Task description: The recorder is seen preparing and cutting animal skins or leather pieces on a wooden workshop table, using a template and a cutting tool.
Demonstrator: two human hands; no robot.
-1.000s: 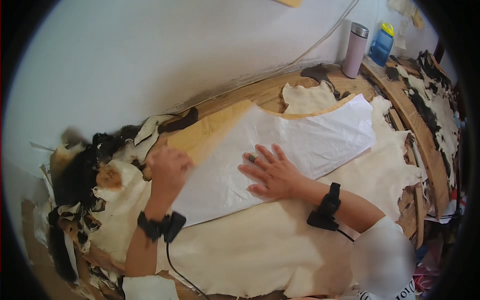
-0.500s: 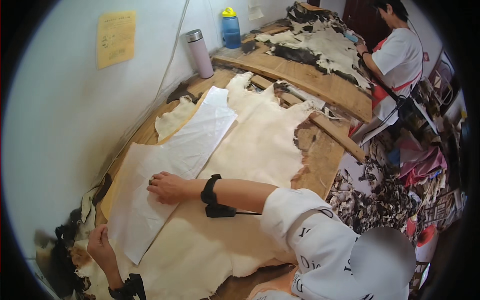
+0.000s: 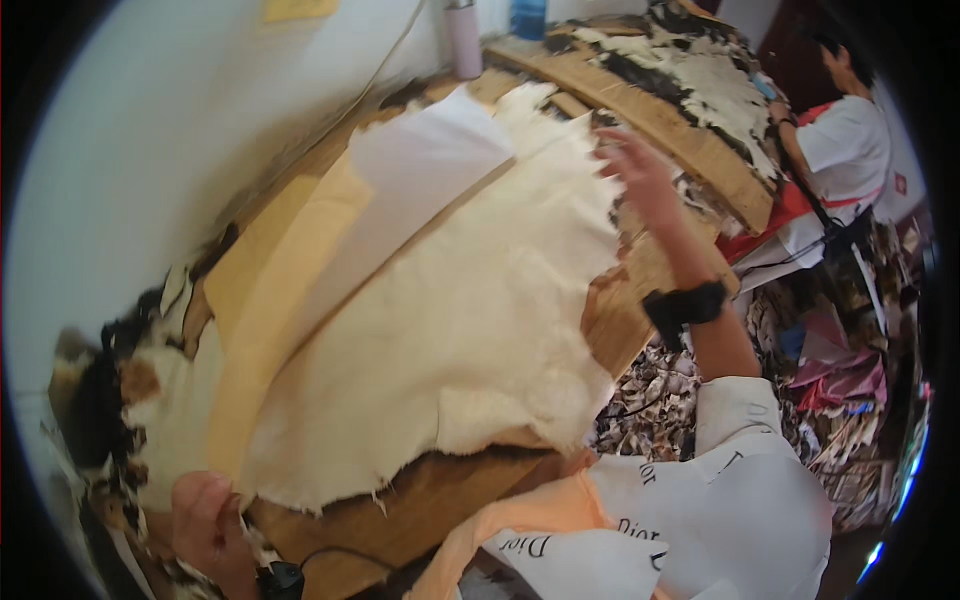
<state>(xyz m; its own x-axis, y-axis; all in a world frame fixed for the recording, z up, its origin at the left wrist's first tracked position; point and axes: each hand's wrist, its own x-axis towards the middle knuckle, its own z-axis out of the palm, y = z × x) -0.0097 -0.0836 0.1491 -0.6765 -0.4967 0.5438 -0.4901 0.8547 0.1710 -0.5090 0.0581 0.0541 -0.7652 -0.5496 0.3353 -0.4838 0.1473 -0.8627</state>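
A pale animal hide [image 3: 450, 290] is spread over a wooden board. Across its left part lies a white sheet [image 3: 430, 150], curled up, with a long yellow paper strip [image 3: 290, 300] along its left side. My left hand [image 3: 212, 520] is closed at the strip's lower end; what its fingers pinch is hidden and blurred. Over at the hide's far right edge, my right hand [image 3: 645, 180] is raised with fingers apart and nothing visible in it. Another yellow sheet [image 3: 255, 250] lies further left, beside the wall.
Far back stand a pink flask [image 3: 463, 40] and a blue bottle [image 3: 528, 18]. A wooden plank [image 3: 640, 120] divides off another bench with a dark-and-white hide [image 3: 690, 80], where a co-worker [image 3: 840, 140] works. Scraps [image 3: 650, 400] cover the floor at right.
My right hand has left the white sheet and swung right to the hide's far edge. The sheet has curled, showing more yellow. My left hand is lower, and the view has shifted.
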